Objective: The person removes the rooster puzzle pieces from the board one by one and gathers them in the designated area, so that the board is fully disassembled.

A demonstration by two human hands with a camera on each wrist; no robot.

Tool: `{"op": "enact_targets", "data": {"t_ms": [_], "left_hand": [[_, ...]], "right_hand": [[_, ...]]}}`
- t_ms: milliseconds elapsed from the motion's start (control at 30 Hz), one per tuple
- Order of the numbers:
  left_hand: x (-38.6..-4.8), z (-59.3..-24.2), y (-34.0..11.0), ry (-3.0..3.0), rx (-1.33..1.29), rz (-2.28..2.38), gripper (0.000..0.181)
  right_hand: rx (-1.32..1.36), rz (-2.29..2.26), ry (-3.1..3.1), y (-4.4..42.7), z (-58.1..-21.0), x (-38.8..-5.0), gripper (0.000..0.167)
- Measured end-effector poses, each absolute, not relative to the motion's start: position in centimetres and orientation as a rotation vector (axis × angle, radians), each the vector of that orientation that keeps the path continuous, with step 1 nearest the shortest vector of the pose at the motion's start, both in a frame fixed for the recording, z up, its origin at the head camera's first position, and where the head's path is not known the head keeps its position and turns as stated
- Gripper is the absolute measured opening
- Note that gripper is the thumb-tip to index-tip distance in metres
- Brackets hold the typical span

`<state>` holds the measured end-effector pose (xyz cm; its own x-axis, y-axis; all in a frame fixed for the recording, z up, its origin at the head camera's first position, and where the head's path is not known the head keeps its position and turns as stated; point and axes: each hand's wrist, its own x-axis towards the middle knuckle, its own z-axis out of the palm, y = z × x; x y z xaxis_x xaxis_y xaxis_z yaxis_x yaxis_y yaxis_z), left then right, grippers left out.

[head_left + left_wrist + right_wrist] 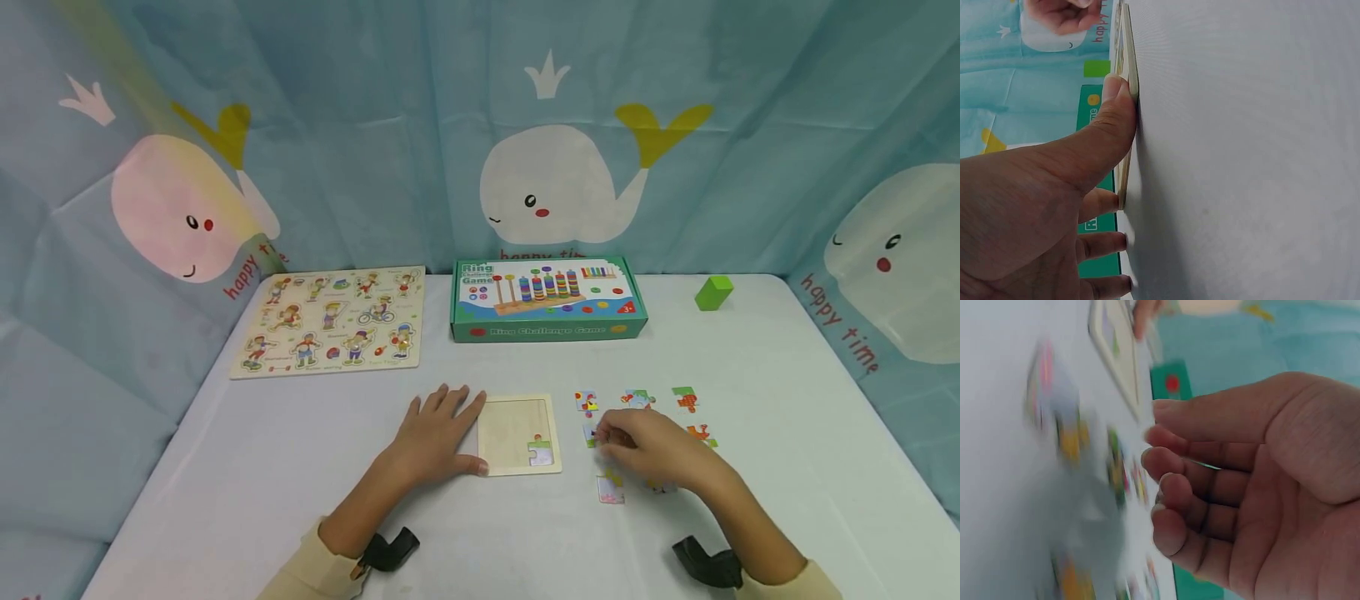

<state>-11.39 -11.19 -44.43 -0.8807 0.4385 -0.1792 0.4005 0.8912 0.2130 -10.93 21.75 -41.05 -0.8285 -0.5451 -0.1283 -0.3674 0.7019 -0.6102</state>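
Note:
A shallow wooden puzzle tray (502,425) lies on the table with one puzzle piece (540,453) in its lower right corner. My left hand (435,442) is spread at its left side, thumb on the lower left corner and index fingertip at the upper left corner. In the left wrist view the thumb presses the tray's edge (1130,56). My right hand (660,446) hovers over loose pieces right of the tray, its fingertips by a piece (589,436) in the middle row. In the right wrist view its fingers are loosely bent, with nothing visible between thumb and index finger.
Other loose pieces lie around the right hand, among them a pink-edged piece (611,490) and a green-topped piece (686,399). Behind stand a picture puzzle board (337,321), a green game box (547,331) and a green block (713,293). A whale-print curtain (375,167) hangs behind.

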Motion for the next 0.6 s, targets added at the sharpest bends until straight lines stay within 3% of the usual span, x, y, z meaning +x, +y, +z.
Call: {"op": "enact_targets", "data": {"t_ms": [267,600], "left_hand": [[-11.3,-44.4,-11.1,2.840,0.645,0.265,0.099],[-11.3,-44.4,-11.2,2.837,0.645,0.266,0.099]], "right_hand": [[-0.722,-0.849,2.615,16.5,-42.6,-11.2,0.019],[-0.630,-0.857,2.618,15.1,-43.2,-11.1,0.013]]}}
